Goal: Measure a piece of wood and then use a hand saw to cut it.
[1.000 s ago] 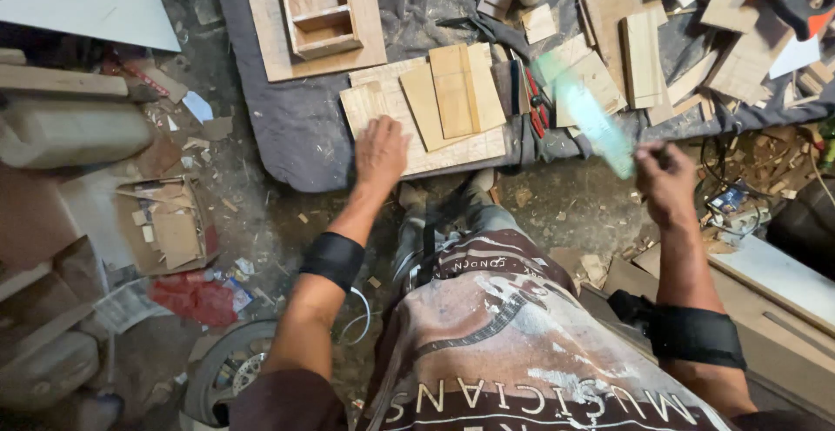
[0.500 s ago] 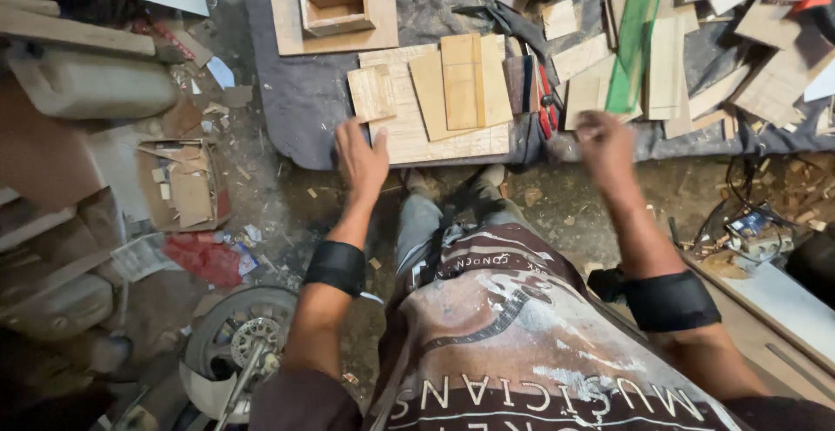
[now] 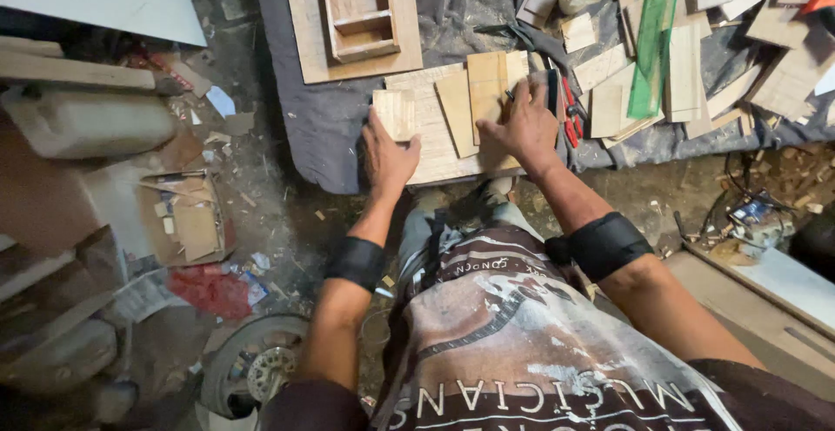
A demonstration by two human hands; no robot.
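My left hand (image 3: 387,157) grips the lower edge of a small square wooden piece (image 3: 396,111) lying on the left part of a pale plywood board (image 3: 428,148). My right hand (image 3: 522,125) lies with spread fingers on the upright wooden strips (image 3: 485,83) on the same board. A narrower tan strip (image 3: 456,113) sits between the two hands. A green transparent ruler (image 3: 652,44) rests on the wood offcuts to the right, away from both hands. Both forearms wear black bands.
The board lies on a grey cloth (image 3: 317,122) spread on the dirt floor. A wooden frame on a panel (image 3: 352,13) is behind it, red-handled pliers (image 3: 570,113) beside my right hand, and scattered offcuts (image 3: 765,22) at right. An open cardboard box (image 3: 187,218) and a wheel (image 3: 257,370) are at left.
My right hand has let go of the green ruler, which now lies on the offcuts, and moved left onto the strips. My left hand shifted onto the small square piece.
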